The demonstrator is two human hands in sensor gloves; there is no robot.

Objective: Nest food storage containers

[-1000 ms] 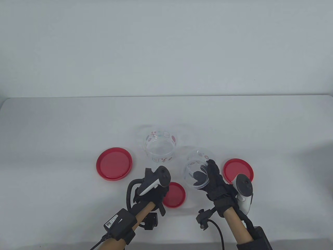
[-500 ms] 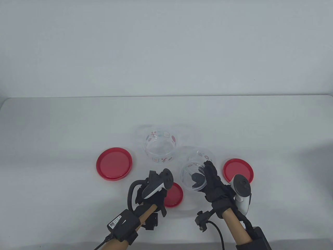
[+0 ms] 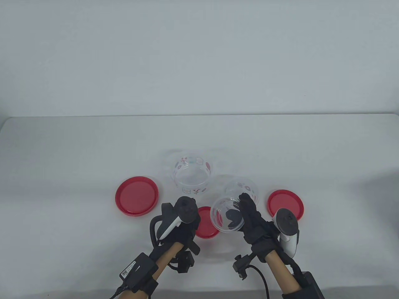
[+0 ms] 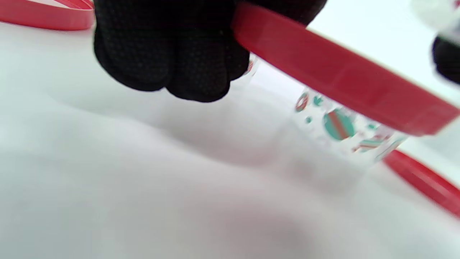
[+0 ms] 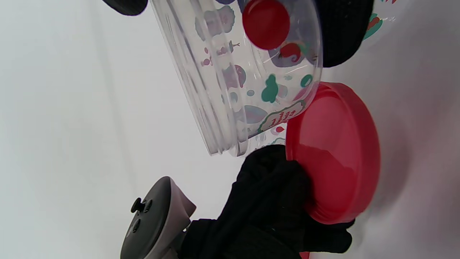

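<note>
— What are our hands doing?

— Our right hand (image 3: 249, 218) grips the small clear container (image 3: 227, 215), thumb inside the rim and fingers on the outer wall, lifted off the tabletop (image 3: 62, 149) and tipped with its mouth toward us. That grip probably leaves the base free to drop into another bowl.

— And the other?

— Our left hand (image 3: 182, 229) holds the small red lid (image 3: 206, 226) by its near edge; the left wrist view shows it tilted, clear of the surface. We judge the lid is being kept out of the way.

— Where would the small one go?

— A second printed container (image 3: 246, 188) stands just behind it, and a third (image 3: 191, 174) sits farther left, both open and upright, ready to receive. The large lid (image 3: 136, 200) and the medium lid (image 3: 285, 205) lie flat at either side, apart from the bowls.
</note>
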